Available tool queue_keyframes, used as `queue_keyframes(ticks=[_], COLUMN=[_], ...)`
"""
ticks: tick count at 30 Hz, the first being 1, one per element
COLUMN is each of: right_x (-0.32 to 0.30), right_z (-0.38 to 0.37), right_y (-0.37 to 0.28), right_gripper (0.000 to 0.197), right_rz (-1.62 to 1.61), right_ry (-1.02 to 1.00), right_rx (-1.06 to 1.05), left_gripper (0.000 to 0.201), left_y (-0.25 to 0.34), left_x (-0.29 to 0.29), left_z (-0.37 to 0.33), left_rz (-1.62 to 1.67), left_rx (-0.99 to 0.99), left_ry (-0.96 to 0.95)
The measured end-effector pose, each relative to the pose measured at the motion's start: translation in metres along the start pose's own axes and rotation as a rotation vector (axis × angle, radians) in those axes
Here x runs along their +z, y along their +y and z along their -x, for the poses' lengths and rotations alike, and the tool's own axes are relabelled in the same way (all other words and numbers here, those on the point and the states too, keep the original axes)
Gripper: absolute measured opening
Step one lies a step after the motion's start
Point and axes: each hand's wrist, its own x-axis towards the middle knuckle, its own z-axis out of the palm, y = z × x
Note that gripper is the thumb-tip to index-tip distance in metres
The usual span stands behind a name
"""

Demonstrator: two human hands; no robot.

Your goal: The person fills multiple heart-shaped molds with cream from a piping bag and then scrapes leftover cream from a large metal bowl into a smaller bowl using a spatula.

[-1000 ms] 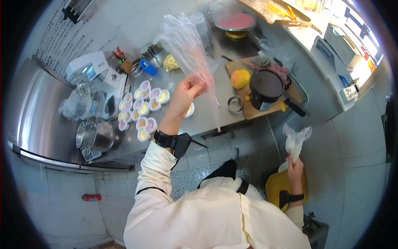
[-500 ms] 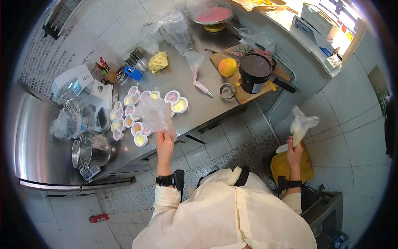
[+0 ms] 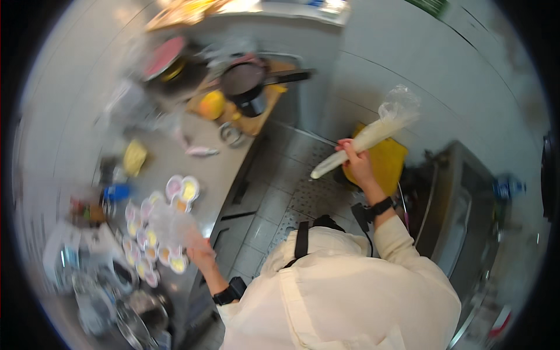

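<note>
Two hands work far apart in this blurred overhead view. At far left, a cluster of small round cups with yellow and pale fillings (image 3: 153, 233) sits on the grey steel counter (image 3: 201, 175). The left hand (image 3: 198, 251) hovers over the cluster's near edge, fingers closed on a crumpled clear plastic bag (image 3: 170, 224); motion blur hides the exact grip. Farther back on the counter, a dark saucepan (image 3: 245, 84) rests on a wooden board (image 3: 256, 119) beside a round yellow fruit (image 3: 212, 105). At right, over the tiled floor and well apart from the cups, the right hand (image 3: 356, 163) clasps a filled cream-coloured piping bag (image 3: 364, 140), tip tilted downward, above a yellow bin (image 3: 388, 163). Risks, as judged: the loose clear bag could drag across the open cups and tip or smear one; the downward tip could drip filling on the floor if squeezed.
</note>
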Motion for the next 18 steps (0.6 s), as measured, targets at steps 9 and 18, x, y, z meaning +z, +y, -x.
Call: queue_keyframes(ticks=[9,18], right_x=[-0.105,-0.27], right_z=[0.097,0.317], right_y=[0.013,-0.05], right_gripper=[0.027,0.026], right_rz=[-0.141,0.551], right_ry=[0.618,1.679], right_rx=[-0.053,-0.303], left_gripper=[0.045,0.019], left_y=[-0.053,-0.059], left_x=[0.026,0.125], left_z=[-0.075,-0.046], left_rz=[-0.414,-0.398], left_rx=[-0.21,0.009], left_ry=[-0.309,-0.961])
